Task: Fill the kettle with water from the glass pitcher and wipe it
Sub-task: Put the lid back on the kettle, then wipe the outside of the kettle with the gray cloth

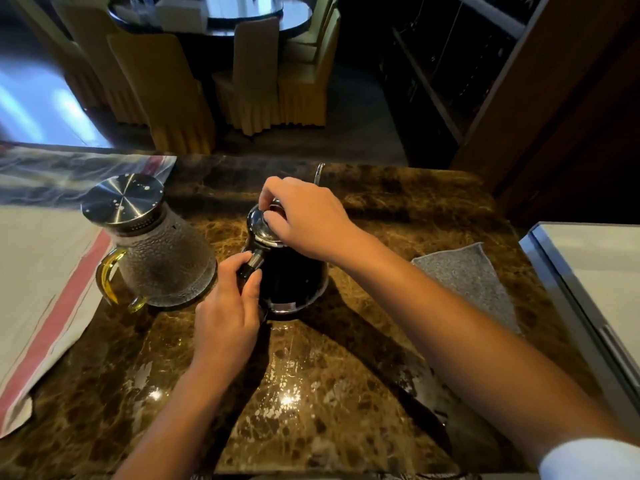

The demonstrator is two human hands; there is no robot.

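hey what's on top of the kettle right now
A shiny metal lid sits on the kettle, with the right hand over it, fingers at its knob. The knob is covered. Whether there is water inside cannot be seen.

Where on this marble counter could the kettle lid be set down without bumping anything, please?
The widest bare stretch of the marble counter lies near its front edge, between the two forearms. A smaller patch lies between the kettle and the grey cloth. It is crowded on the left, where the glass pitcher stands close beside the kettle and the left hand.
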